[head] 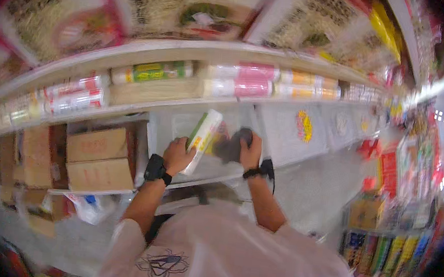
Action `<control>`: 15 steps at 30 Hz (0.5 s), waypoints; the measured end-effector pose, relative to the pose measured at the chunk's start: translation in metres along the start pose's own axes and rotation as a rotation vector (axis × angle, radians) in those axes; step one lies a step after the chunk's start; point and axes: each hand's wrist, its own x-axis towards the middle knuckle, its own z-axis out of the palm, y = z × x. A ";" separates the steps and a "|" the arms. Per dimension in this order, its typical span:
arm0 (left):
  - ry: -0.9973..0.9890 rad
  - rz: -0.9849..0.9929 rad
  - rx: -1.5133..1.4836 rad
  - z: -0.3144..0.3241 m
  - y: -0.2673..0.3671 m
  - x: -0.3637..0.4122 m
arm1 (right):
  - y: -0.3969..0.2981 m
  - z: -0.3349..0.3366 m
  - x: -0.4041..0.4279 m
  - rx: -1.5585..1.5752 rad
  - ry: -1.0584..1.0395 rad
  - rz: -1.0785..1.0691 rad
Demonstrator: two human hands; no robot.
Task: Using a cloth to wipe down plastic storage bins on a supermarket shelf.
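Observation:
My left hand [179, 156] grips the lower part of a long white packet [205, 130] with green and yellow print, tilted up toward the shelf. In my right hand [251, 152] is a dark, soft-looking bundle, perhaps a cloth [235, 144]; blur hides its exact form. The bundle is close beside the packet, over a pale panel [166, 126] below the shelf edge. A similar green and yellow packet [153, 72] lies on the shelf [144, 99] ahead, with red and white packets [75, 95] to its left and pink and white ones [245, 79] to its right.
Cardboard boxes [98, 161] are stacked in a lower bay at left, with a white plastic bag [91, 207] below. Large printed packs [188, 3] stand on the upper shelf. Right of my hand, a white panel [280, 133] bears a sticker. Goods [382, 247] fill racks at far right.

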 end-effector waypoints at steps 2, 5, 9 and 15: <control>-0.116 -0.074 -0.097 0.007 0.009 -0.007 | 0.003 -0.027 -0.027 -0.009 -0.013 0.009; -0.018 0.015 -0.200 0.015 0.020 -0.028 | -0.013 -0.036 -0.040 0.051 -0.064 0.074; -0.133 0.165 -0.090 0.003 0.044 -0.048 | -0.088 -0.017 -0.063 0.123 -0.279 -0.022; -0.267 0.076 -0.457 -0.008 0.023 -0.083 | -0.114 0.020 -0.071 0.084 -0.374 -0.532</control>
